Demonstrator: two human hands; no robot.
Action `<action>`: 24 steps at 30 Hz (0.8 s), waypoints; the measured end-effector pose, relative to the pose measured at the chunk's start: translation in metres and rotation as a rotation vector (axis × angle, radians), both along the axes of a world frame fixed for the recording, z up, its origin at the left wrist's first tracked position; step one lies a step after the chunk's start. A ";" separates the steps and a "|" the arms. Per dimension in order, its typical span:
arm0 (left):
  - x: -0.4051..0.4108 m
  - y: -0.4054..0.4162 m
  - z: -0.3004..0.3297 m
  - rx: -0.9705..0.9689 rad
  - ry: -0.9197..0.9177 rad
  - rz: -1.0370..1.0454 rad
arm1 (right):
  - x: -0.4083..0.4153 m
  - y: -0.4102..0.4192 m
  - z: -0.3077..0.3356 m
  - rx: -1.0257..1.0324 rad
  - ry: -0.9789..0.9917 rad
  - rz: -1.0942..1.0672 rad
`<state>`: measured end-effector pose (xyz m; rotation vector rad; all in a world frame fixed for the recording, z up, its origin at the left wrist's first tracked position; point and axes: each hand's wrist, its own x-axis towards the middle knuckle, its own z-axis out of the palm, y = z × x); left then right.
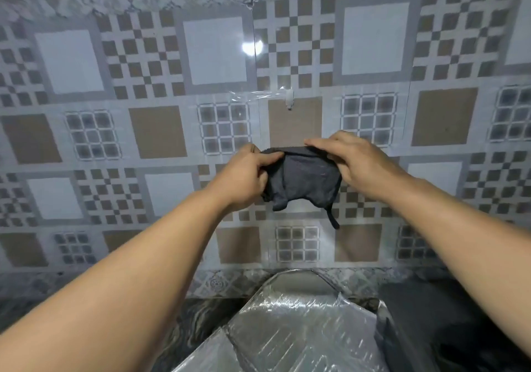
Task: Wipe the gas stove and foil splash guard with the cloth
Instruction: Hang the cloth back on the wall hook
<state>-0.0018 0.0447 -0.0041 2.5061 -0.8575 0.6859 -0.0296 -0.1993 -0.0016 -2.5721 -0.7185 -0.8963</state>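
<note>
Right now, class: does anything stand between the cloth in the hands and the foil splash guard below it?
Nothing visible does. Both the left hand and right hand hold the dark cloth up before the tiled wall; the foil splash guard lies below, with open space between.

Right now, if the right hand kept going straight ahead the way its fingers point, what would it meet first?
Probably the tiled wall. The right hand grips the dark cloth's top edge, fingers pointing forward and left toward the small wall hook. Depth is unclear.

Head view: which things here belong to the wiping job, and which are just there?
Job:
dark grey cloth, held up by left hand and right hand
foil splash guard, low in view

Just there:
small white wall hook
clear tape strip
patterned wall tiles
</note>
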 end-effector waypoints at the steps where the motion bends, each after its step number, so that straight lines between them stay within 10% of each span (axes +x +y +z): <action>1: 0.006 -0.001 0.012 0.005 -0.021 0.004 | 0.003 -0.004 0.010 -0.083 -0.053 -0.015; 24: 0.081 -0.017 0.079 0.083 -0.300 0.141 | 0.102 0.003 0.060 -0.090 -0.367 -0.098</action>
